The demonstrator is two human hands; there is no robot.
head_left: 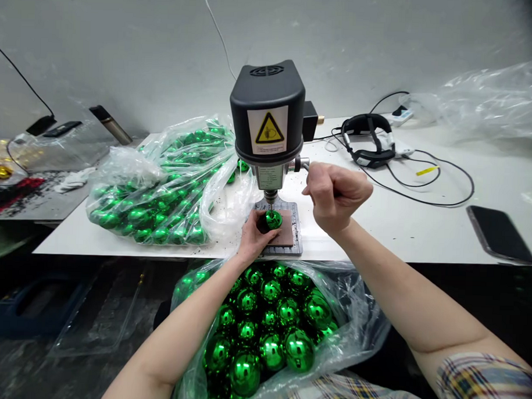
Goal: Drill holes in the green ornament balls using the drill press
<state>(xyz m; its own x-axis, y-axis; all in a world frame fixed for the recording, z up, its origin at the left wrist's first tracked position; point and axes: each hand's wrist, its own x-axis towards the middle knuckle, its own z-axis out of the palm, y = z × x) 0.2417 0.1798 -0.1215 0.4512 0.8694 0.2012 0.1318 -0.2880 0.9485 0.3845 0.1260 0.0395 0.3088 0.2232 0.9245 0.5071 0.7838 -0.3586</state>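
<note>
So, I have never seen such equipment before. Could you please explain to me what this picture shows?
This single view comes from a camera worn on a person's head, looking forward and down. The black-topped machine looks like a small drill press. The left hand holds a shiny green ball under it, over a brown pad. The right hand is a fist at the machine's side lever, seemingly gripping it. On the white table lie a bag of green balls, a headset and a phone. Another, open bag of such balls sits below the front edge.

One head-worn camera looks forward and down over the table (413,228).
</note>
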